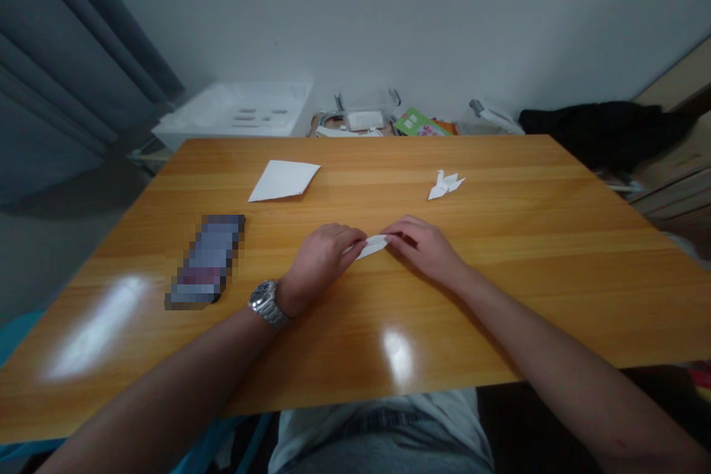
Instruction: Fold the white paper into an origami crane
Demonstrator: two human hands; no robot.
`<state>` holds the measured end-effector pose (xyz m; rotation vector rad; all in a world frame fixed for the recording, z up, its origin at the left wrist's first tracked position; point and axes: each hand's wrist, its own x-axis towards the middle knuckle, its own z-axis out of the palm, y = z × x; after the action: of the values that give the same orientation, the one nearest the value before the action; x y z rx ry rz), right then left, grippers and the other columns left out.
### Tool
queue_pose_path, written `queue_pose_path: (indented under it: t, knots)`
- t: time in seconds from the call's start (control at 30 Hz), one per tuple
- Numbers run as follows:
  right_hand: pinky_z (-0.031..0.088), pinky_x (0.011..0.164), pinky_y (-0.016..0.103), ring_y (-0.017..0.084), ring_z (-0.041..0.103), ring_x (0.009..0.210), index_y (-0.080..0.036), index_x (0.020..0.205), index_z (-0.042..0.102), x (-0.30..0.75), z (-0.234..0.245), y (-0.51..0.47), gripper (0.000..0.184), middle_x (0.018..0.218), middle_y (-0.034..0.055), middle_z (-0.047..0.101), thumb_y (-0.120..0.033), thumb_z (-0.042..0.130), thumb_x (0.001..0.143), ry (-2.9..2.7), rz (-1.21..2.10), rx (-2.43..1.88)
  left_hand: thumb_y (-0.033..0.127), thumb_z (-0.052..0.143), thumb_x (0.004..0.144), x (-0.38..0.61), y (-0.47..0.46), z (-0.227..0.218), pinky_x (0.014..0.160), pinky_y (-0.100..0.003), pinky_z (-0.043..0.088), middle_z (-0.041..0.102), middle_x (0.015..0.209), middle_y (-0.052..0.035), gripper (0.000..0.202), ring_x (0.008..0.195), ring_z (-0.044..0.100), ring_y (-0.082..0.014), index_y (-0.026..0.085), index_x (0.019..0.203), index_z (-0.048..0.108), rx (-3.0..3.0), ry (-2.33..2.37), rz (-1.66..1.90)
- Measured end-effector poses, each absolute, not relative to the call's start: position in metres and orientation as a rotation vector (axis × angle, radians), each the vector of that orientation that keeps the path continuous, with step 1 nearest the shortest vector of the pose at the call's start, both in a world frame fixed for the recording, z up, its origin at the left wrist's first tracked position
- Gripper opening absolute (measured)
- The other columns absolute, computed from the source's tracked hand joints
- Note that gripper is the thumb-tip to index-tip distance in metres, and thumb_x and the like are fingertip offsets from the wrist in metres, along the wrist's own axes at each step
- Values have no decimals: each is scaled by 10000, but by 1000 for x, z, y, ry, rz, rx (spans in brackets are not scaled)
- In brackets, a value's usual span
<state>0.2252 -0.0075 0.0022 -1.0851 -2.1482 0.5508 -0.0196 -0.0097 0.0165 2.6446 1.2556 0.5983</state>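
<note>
Between my two hands, over the middle of the wooden table [333, 355], is a narrow folded strip of white paper [372, 246]. My left hand [325, 259], with a metal watch [267, 302] on its wrist, pinches the strip's left end. The fingertips of my right hand [425, 246] grip the other end. Part of the paper is hidden under my left fingers. Beyond my right hand stands a small white paper crane [445, 184]. Farther off to the left lies a white sheet of paper [284, 180], flat on the tabletop.
A phone [208, 259] with a blurred-out screen lies left of my left hand. Behind the table's far edge are a white plastic bin [238, 111], a green packet [419, 122] and cables. Dark cloth [600, 129] is heaped at the back right. A grey curtain [61, 52] hangs at left.
</note>
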Motion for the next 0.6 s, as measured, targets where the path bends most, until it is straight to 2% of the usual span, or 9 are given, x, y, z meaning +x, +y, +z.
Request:
queue_pose_path:
  t: [0.17,0.37,0.6]
  knots:
    - [522,859,344,206,672,955,-224,1121,715,226,2,-7,237,1027,62,724,-344,534,1026,-2115,574,-1099,338,485,1048,-19,-11,16,793,-348,488,718,932,-58,249,861,645,-213,192,1117,675,2660,1260,591]
    - [504,847,346,208,656,932,-201,1040,725,229,-2,-3,170,979,65,726,-269,572,1009,-2150,539,-1106,273,478,1045,-18,-9,16,933,-376,492,696,1161,-82,252,1031,639,-220,182,1200,655,2724,1043,640]
    - [510,870,389,229,657,959,-212,1060,734,232,-4,0,171,1001,76,735,-273,585,1002,-2178,492,-1114,254,535,1015,-19,-12,12,968,-403,491,676,1210,-93,298,1096,619,-240,203,1290,640,2786,938,547]
